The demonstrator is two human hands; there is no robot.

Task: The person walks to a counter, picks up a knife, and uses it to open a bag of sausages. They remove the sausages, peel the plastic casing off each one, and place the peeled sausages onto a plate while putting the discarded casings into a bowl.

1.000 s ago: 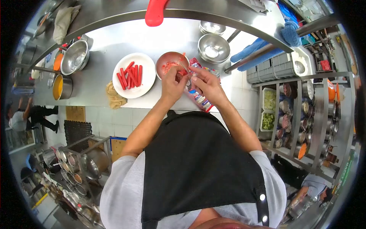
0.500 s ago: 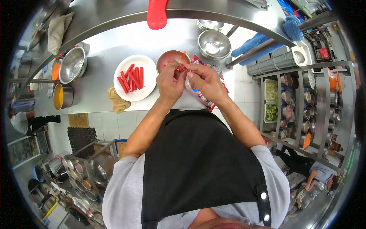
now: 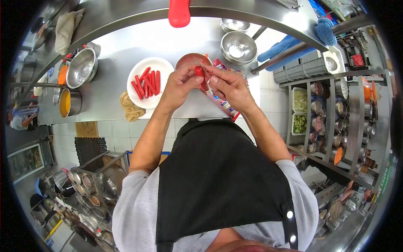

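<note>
My left hand [image 3: 179, 87] is closed on a red sausage [image 3: 198, 71], its end pointing up between thumb and fingers. My right hand [image 3: 233, 88] is beside it, thumb and fingers pinched around a thin grey blade-like strip [image 3: 205, 72] against the sausage; its full shape is hidden by the fingers. Beneath both hands stands a metal bowl [image 3: 181, 61] with red scraps at its rim, partly covered by them. To the left, a white plate [image 3: 136, 67] carries several red sausages [image 3: 147, 83]. A printed plastic packet [image 3: 226, 105] lies under my right hand.
A tan cloth [image 3: 131, 108] lies by the plate. Steel bowls [image 3: 238, 47] are stacked at the back right; another steel bowl [image 3: 82, 68] and a pot of orange liquid [image 3: 69, 104] stand left. An overhead steel shelf [image 3: 235, 12] with a red handle [image 3: 179, 14] spans the table.
The sausage end now shows upright in my left hand, where earlier the grey strip crossed above the fingers. My hands have turned and moved slightly apart. The view has shifted a little.
</note>
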